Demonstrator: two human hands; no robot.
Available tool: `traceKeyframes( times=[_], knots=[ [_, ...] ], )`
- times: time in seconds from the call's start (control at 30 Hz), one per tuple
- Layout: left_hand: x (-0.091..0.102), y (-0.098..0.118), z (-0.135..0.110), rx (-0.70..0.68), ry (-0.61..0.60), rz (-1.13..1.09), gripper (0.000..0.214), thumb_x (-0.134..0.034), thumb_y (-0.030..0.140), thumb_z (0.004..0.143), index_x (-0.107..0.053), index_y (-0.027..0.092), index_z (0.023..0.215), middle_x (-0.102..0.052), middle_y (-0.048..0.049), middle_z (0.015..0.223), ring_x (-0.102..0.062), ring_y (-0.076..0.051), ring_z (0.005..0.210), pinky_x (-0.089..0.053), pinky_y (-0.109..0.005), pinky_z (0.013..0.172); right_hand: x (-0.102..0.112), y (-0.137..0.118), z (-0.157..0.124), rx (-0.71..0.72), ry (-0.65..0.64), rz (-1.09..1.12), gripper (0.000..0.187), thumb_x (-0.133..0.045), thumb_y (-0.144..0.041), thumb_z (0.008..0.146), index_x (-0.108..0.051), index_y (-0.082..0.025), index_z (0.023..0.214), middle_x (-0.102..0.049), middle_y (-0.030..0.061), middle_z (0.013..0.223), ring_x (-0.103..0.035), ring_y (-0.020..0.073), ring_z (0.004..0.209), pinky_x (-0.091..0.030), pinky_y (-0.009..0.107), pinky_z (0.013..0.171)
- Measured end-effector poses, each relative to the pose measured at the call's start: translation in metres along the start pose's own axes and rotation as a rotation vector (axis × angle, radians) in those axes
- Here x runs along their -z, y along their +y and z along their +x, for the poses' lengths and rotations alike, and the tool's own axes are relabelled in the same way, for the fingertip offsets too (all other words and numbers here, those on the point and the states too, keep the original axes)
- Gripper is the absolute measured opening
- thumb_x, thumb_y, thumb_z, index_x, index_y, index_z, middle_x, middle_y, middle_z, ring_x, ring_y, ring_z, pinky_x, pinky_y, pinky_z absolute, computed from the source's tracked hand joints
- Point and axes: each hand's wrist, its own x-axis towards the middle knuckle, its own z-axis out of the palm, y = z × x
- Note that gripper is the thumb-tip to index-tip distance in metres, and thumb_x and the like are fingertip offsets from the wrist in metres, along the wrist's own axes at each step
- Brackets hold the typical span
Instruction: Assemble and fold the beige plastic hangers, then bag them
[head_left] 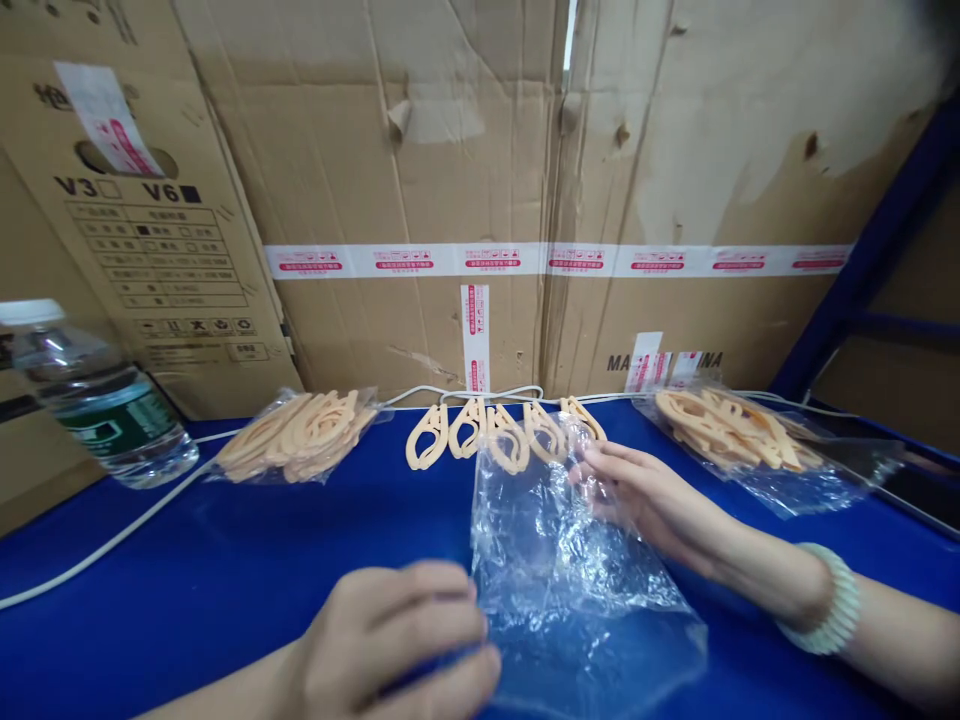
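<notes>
A clear plastic bag (570,560) stretches over the blue surface in front of me, flat and crinkled, with no contents visible inside it. My right hand (637,495) pinches its upper right part between thumb and fingers. At its left edge, my left hand (401,640) has curled fingers closed on the film, slightly blurred. Several beige loop-shaped pieces, which look like folded hangers (427,437), lie in a row beyond the bag; its top end overlaps some of them.
Bagged beige hangers lie at the left (307,435) and in another bag at the right (731,430). A water bottle (112,410) stands far left. A white cable (112,545) runs along the blue surface (247,580). Cardboard (420,180) walls the back; a blue frame post (862,250) rises right.
</notes>
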Motion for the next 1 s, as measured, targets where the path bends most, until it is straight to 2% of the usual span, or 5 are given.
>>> traceKeyframes(
  times=[0.2, 0.33, 0.47, 0.83, 1.0],
  knots=[
    [0.001, -0.04, 0.057, 0.834, 0.137, -0.467, 0.045, -0.064, 0.033, 0.084, -0.049, 0.023, 0.125, -0.049, -0.0111, 0.137, -0.053, -0.026, 0.119, -0.052, -0.037, 0.093, 0.0, 0.005, 0.006, 0.018, -0.083, 0.04, 0.03, -0.078, -0.03, 0.074, -0.059, -0.018, 0.095, -0.064, 0.0009, 0.084, -0.059, 0.0091, 0.069, -0.051, 0.023, 0.068],
    [-0.011, -0.063, 0.074, 1.209, 0.088, -0.93, 0.044, -0.071, 0.036, 0.08, -0.057, 0.015, 0.116, -0.063, -0.0141, 0.118, -0.065, -0.021, 0.096, -0.052, -0.033, 0.085, 0.001, 0.007, 0.006, 0.027, -0.107, 0.041, 0.032, -0.08, -0.03, 0.072, -0.058, -0.018, 0.091, -0.062, -0.0001, 0.082, -0.058, 0.0089, 0.067, -0.05, 0.023, 0.066],
    [-0.016, -0.07, 0.07, 1.26, 0.105, -1.033, 0.025, -0.079, 0.03, 0.071, -0.068, 0.014, 0.087, -0.069, -0.0059, 0.089, -0.063, -0.013, 0.073, -0.05, -0.023, 0.072, 0.005, 0.005, 0.009, 0.046, -0.053, 0.06, 0.032, -0.077, -0.04, 0.074, -0.059, -0.016, 0.084, -0.06, 0.0005, 0.079, -0.055, 0.0091, 0.067, -0.047, 0.022, 0.061],
    [-0.005, -0.071, 0.06, 1.18, 0.289, -0.87, 0.023, -0.081, 0.022, 0.064, -0.064, 0.013, 0.077, -0.062, -0.0007, 0.069, -0.059, -0.011, 0.061, -0.053, -0.024, 0.063, 0.013, 0.008, 0.02, 0.4, 0.138, -0.331, 0.033, -0.066, -0.046, 0.081, -0.057, -0.018, 0.067, -0.052, -0.0016, 0.062, -0.047, 0.0112, 0.058, -0.041, 0.026, 0.057],
    [-0.005, -0.072, 0.059, 1.091, 0.33, -0.743, 0.029, -0.08, 0.029, 0.065, -0.06, 0.013, 0.078, -0.06, 0.0008, 0.071, -0.06, -0.011, 0.064, -0.053, -0.023, 0.063, 0.018, -0.005, 0.019, 0.621, 0.25, -0.595, 0.026, -0.056, -0.042, 0.089, -0.063, -0.021, 0.102, -0.065, 0.0048, 0.094, -0.059, 0.0184, 0.084, -0.048, 0.032, 0.072]
  ],
)
